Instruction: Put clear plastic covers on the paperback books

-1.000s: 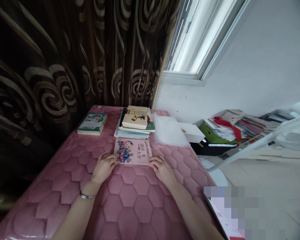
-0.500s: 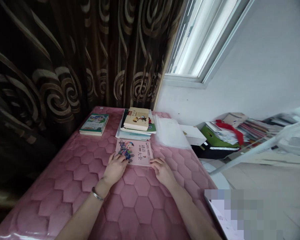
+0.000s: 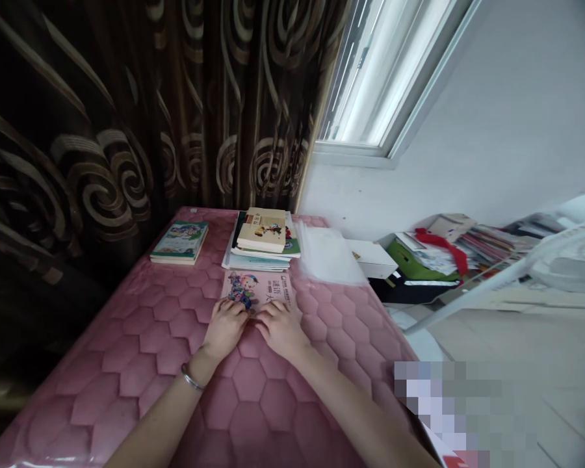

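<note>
A pink book with a cartoon child and large Chinese characters on its cover lies closed on the pink quilted surface. My left hand is on its near edge at the left, fingers curled over the cover. Beside it, my right hand bends its fingers over the middle of the same edge, covering part of the title. The two thumbs almost meet at the edge; what they press on underneath is hidden. A silver bracelet circles my left wrist.
Behind the pink book stands a stack of books, beige one on top. A green book lies to the left, clear plastic sheets to the right. Beyond the right edge are a white box, a green bin and a white fan.
My right hand has slid left from the book's right corner to the middle of its near edge, close to my left hand. The left hand stays in place. The view has shifted slightly.
</note>
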`<state>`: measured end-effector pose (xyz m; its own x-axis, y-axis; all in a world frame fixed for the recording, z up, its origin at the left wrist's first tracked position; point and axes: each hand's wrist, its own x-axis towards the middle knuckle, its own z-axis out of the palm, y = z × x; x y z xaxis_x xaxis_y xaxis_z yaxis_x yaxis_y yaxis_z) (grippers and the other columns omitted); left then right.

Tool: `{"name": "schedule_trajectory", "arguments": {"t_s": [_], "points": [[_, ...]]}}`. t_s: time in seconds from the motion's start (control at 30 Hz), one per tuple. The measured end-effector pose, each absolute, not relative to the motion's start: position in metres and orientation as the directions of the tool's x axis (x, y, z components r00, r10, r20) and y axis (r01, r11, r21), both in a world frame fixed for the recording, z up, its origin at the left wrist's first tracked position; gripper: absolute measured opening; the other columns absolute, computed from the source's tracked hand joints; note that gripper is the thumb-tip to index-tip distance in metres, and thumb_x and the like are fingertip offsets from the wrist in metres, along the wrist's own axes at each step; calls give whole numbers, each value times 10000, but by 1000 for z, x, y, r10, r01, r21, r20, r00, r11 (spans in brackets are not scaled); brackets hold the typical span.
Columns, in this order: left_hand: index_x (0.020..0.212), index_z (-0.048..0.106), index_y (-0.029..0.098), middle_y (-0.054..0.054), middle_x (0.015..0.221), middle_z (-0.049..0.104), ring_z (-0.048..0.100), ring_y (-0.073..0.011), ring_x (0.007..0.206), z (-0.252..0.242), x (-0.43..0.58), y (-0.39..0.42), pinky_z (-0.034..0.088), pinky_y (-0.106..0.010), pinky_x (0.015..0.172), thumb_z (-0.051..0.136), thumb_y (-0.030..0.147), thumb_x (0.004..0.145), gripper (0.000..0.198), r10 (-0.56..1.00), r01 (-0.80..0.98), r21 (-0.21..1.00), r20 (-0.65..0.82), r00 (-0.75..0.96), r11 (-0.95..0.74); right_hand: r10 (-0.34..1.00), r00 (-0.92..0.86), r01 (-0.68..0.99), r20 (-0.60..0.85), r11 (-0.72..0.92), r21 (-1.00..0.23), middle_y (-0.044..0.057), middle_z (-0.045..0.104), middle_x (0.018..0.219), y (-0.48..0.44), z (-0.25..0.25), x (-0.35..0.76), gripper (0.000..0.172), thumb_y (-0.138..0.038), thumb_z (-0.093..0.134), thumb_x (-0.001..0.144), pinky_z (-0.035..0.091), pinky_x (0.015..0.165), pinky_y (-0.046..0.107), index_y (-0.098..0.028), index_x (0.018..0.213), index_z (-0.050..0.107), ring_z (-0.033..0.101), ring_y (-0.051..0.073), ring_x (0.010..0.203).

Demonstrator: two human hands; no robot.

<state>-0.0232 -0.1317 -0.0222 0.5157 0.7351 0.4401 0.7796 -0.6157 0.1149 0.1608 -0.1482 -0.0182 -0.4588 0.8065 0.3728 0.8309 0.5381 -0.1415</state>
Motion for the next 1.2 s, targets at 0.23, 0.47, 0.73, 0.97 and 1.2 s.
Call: {"name": "schedule_trajectory", "arguments": {"t_s": [0.23, 0.47, 0.73, 0.97, 1.2], "points": [[843, 708, 249, -37, 895, 685, 584, -221, 931, -21, -25, -130, 366, -452, 968, 569, 146, 839, 173, 742, 777, 113, 409, 531, -619, 756, -527, 825, 388, 564, 22, 47, 661, 840, -135, -33, 147, 164, -158, 557, 886, 427, 768, 359, -182, 761, 660, 539, 214, 871], [806, 695, 256, -3, 1011, 692, 576, -188, 970, -20, -68, -121, 355, -412, 969, 586, 204, 861, 132, 713, 717, 164, 387, 584, -677, 762, -456, 832, 460, 549, -84, 34, 687, 835, -145, -37, 205, 173, -194, 566, 897, 451, 776, 328, -201, 774, 687, 564, 195, 866], [836, 681, 210, -10, 952, 691, 595, -164, 933, -31, -88, -113, 404, -332, 897, 559, 151, 871, 140, 699, 697, 179, 398, 594, -694, 814, -325, 844, 481, 479, -240, 46, 674, 830, -155, -42, 246, 191, -134, 527, 887, 510, 778, 334, -206, 803, 682, 599, 194, 829], [819, 684, 223, -6, 977, 716, 599, -166, 961, -31, -94, -109, 390, -337, 874, 563, 157, 864, 145, 727, 707, 224, 389, 566, -671, 838, -320, 832, 443, 472, -292, 51, 669, 863, -155, -41, 248, 221, -111, 496, 886, 523, 792, 333, -210, 827, 685, 610, 196, 861], [835, 710, 244, -5, 1008, 722, 596, -164, 966, -30, -99, -107, 394, -342, 864, 573, 149, 855, 168, 737, 693, 269, 364, 570, -669, 866, -297, 824, 403, 445, -349, 54, 661, 889, -156, -42, 249, 253, -81, 466, 889, 523, 807, 335, -202, 860, 686, 606, 200, 878]]}}
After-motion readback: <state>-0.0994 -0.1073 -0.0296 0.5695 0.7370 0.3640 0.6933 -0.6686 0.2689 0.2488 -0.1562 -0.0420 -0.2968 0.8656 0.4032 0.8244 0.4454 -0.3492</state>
